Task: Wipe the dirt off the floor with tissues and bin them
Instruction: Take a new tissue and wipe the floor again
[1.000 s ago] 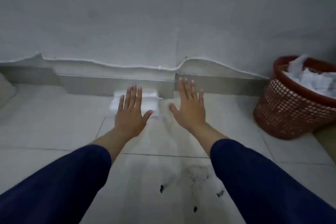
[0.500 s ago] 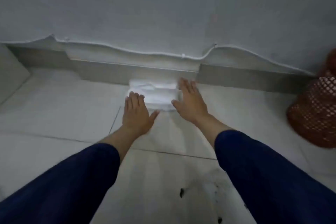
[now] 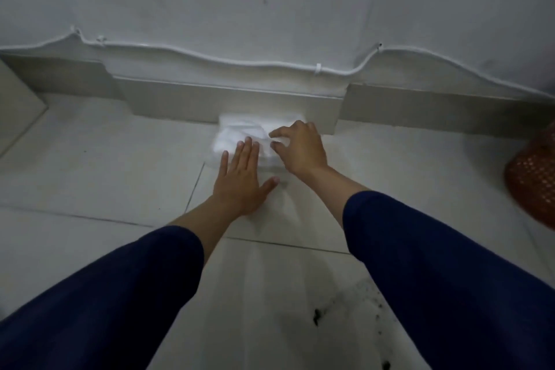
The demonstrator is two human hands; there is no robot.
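Both hands are further in than half a second ago. The right hand [image 3: 301, 150], flat beside the pack then, has curled over the tissues [image 3: 240, 135], forefinger and thumb pinching a raised fold on top. The left hand [image 3: 240, 182] has slid forward too. It stays flat, fingers straight and together, fingertips now on the pack's near edge and thumb splayed towards the right hand.

The stack of tissues lies flat on the floor [image 3: 105, 159] beyond both hands, its far side against the skirting [image 3: 180, 102]. Its long axis runs left to right along that skirting, crosswise to the reaching arms.

The dirt [image 3: 316, 314] lies behind the hands, between the two forearms. The bin [image 3: 531, 177] is well off to the right of the right hand, nearly out of sight now.
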